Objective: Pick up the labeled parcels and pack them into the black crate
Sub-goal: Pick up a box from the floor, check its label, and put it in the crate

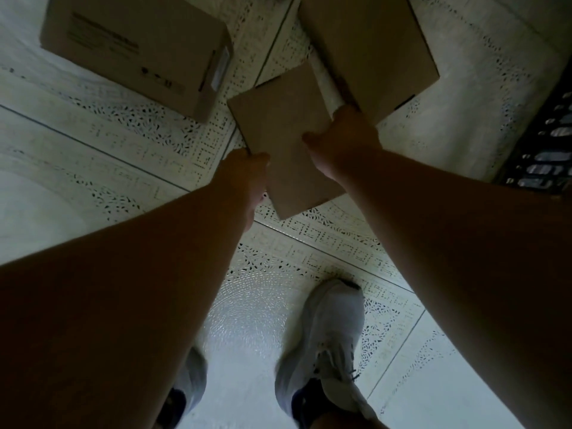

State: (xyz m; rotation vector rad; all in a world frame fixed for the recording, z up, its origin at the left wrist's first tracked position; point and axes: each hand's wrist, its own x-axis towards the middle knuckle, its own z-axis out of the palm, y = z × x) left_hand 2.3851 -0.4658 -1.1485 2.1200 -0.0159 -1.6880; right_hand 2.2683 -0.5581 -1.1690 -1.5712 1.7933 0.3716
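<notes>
A small flat brown cardboard parcel (286, 137) is held between both hands above the tiled floor. My left hand (247, 171) grips its left edge and my right hand (340, 140) grips its right edge. A larger brown parcel (368, 48) lies on the floor just beyond my right hand, with a white strip along its near side. Another large printed parcel (136, 48) sits at the top left. A black crate (544, 144) with a perforated wall shows at the right edge, mostly cut off.
The floor is pale patterned tile (93, 144) with dark grout lines. My two white shoes (328, 345) stand at the bottom centre. Both forearms fill much of the lower view.
</notes>
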